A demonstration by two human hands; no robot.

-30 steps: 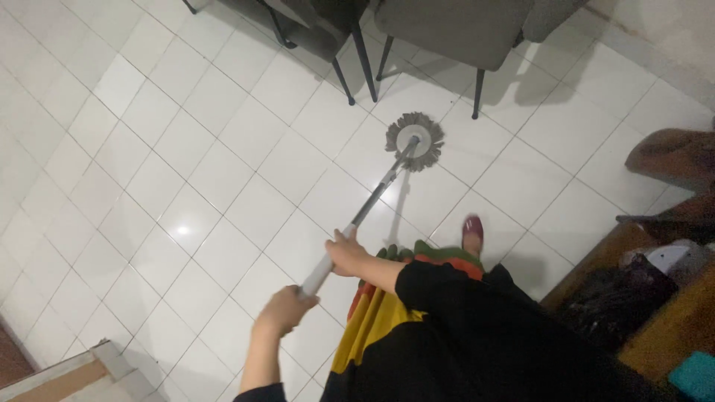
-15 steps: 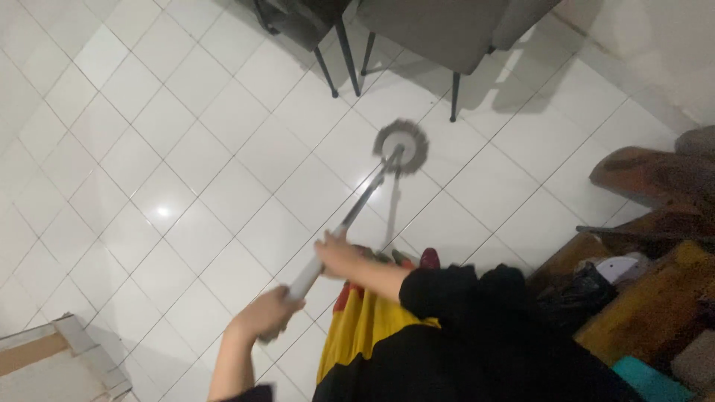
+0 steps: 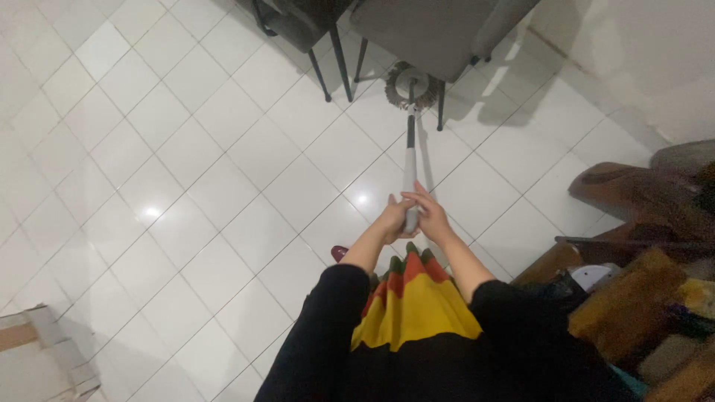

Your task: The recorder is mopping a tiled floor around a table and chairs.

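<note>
Gripped the mop handle (image 3: 410, 175) near its top end, both hands wrapped shut around it: left hand (image 3: 392, 220) and right hand (image 3: 432, 217) pressed side by side, fingers curled over the pole. Ran straight ahead from the hands to the mop head (image 3: 412, 84), which lay on the floor tiles (image 3: 194, 149) under the front edge of the nearer chair (image 3: 439, 33), between 2 of its legs. Best worked with the pole kept low and pushed in short, even strokes, steering clear of the thin dark chair legs beside the mop head. Looked like a round, shaggy grey head, though dim under the seat. Smooth pale handle, darker toward the mop head. Glossy white square tiles, glare spots left of the handle.
</note>
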